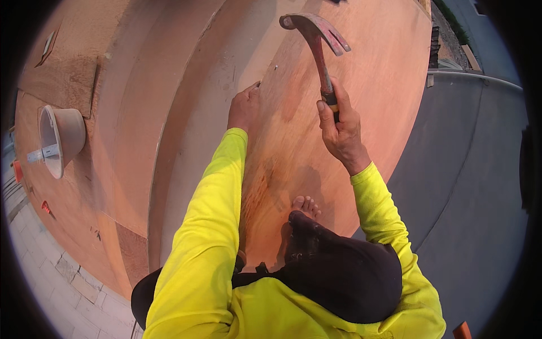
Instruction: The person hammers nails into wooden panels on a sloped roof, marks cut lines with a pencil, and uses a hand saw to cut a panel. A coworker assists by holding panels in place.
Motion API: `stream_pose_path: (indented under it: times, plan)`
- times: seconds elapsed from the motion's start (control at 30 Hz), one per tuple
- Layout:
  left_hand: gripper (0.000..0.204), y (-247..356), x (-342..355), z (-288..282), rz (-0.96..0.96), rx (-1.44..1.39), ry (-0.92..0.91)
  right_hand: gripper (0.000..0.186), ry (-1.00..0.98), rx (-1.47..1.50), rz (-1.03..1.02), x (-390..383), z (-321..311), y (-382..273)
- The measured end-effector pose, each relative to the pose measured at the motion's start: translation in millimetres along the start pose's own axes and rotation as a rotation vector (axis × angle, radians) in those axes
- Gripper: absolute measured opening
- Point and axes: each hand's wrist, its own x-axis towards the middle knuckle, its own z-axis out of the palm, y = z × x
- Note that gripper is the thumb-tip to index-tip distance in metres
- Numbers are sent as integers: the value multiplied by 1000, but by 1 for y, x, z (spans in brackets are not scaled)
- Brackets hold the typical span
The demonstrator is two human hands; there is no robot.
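The yellow long-sleeved shirt (271,311) lay nearest the camera, with a dark-trousered knee (350,277) just beyond it. The right hand (345,127) had its grip wrapped around the handle of a claw hammer (321,63), the steel head held up and apart from the wood. The left hand (243,110) rested with its fingers curled near the seam between a greyish board (212,73) and a reddish plywood panel (378,62); whether that grip pinched a nail could not be made out.

Near that hand a small shiny spot (276,67) stood out, perhaps a nail head. Judged from this alone, the boards were already laid and one fixing might have been in, while the hammering looked unfinished; how much was left did not show.

A bare foot (306,205) was planted on the panel, well apart from the hammer head, taking up part of the working surface. To the left, a long board edge (168,127) ran between the left hand and a pale bucket (70,133), which held a white-and-blue strip (43,153). A small red object (46,207) lay near the bucket, with pavers (73,288) beyond. At right, a dark grey sheet (451,152) flanked the panel.
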Motion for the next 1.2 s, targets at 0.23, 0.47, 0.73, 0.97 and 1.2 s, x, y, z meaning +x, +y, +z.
stream_pose_path:
  times: [0.23, 0.47, 0.73, 0.97, 1.2]
  plan:
    - [45, -12, -5, -5, 38, -11, -73, 48, -171, -238, 68, 8, -3, 58]
    - [46, -3, -22, -6, -33, -77, -133, 31, -78, -60, -31, -14, 3, 63]
    - [46, -6, -36, -4, -33, -67, -86, 22, 124, 84, -64, -8, 10, 27]
    - [44, -23, -44, -8, 7, 0, -59, 20, -65, -107, 39, -3, -2, 6]
    - [44, -36, -32, -16, -4, 88, -9, 21, -258, -379, 28, 34, -7, 58]
